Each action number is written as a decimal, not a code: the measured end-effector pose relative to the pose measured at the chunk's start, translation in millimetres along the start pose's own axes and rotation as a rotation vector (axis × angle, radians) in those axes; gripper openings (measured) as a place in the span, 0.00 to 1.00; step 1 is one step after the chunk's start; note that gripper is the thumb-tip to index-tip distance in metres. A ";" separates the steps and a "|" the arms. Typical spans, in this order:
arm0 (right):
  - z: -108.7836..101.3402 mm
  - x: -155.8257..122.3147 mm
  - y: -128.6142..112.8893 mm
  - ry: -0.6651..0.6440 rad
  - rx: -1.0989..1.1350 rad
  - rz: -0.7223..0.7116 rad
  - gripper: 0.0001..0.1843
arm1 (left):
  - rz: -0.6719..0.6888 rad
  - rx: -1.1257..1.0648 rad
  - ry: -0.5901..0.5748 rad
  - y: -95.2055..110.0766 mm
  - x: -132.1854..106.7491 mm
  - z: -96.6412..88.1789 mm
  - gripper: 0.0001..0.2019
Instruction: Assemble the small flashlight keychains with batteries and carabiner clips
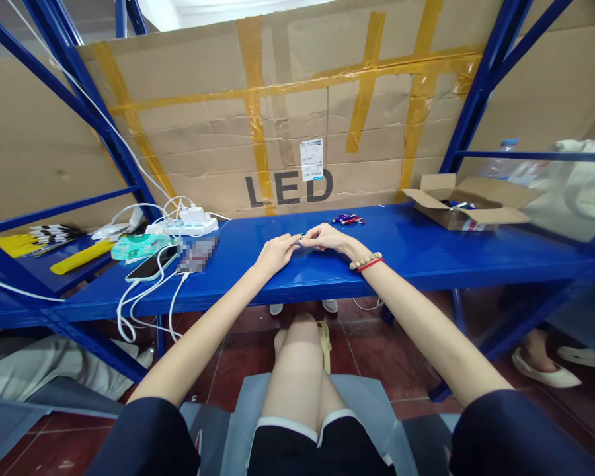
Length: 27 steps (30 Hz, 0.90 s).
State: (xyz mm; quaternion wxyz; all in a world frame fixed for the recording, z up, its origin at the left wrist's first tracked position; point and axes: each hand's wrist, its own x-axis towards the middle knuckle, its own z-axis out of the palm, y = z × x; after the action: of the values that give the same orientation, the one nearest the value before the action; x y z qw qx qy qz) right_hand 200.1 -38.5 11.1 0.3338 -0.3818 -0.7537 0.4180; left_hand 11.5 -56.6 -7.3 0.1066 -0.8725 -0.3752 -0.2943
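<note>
head view: a person's two bare hands meet over the near half of a blue metal table [396, 241]. the left hand [277, 252] and the right hand [327, 237] both have their fingers bent and nearly closed, thumb and fingertips pinched on one small, slim, dark piece [299, 242]. that piece sits right between the two sets of fingertips, to the right of the left hand and to the left of the right hand, so neither is clearly nearer. its long axis seems to run roughly left to right, but the fingers hide most of it, and its exact tilt i cannot tell.

a loose cluster of small, slim purple and red pieces [348, 219] lies on the table, just beyond the right hand on the far side and a little to its right; the right hand is nearer to it than the left. most of these pieces lie roughly left to right. farther right, well apart from both hands, stands an open brown cardboard box [439, 215] with small dark and blue things inside.
</note>
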 end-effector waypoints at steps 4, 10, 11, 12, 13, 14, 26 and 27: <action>1.2 3.0 0.7 0.039 0.027 0.049 0.21 | 0.009 -0.026 -0.022 -0.6 2.3 -2.2 0.15; -0.8 4.7 1.1 0.093 0.065 0.108 0.22 | -0.011 -0.146 -0.054 2.8 5.3 -3.5 0.15; -0.8 4.2 0.5 0.098 0.071 0.113 0.23 | -0.020 -0.174 -0.053 2.8 5.5 -2.8 0.15; -0.4 3.8 0.2 0.096 0.076 0.113 0.23 | -0.032 -0.200 -0.053 2.3 5.8 -1.9 0.15; 0.2 3.6 0.2 0.089 0.076 0.101 0.24 | -0.049 -0.222 -0.054 1.4 6.0 -0.7 0.15; 1.2 3.8 0.8 0.087 0.069 0.077 0.24 | -0.066 -0.240 -0.053 0.1 6.4 0.6 0.15; 6.3 20.1 17.8 0.347 -0.332 -0.371 0.18 | -0.294 -0.413 -0.056 -11.9 8.7 2.1 0.16; 5.9 19.9 18.4 0.337 -0.341 -0.395 0.17 | -0.295 -0.423 -0.061 -12.1 8.2 2.0 0.16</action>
State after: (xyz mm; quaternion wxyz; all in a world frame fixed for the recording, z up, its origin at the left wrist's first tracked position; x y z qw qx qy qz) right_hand 191.0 -17.2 -4.1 0.4599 -0.3422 -0.8068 0.1433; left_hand 8.2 -42.5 -4.5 -0.1336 -0.8197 -0.4317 -0.3520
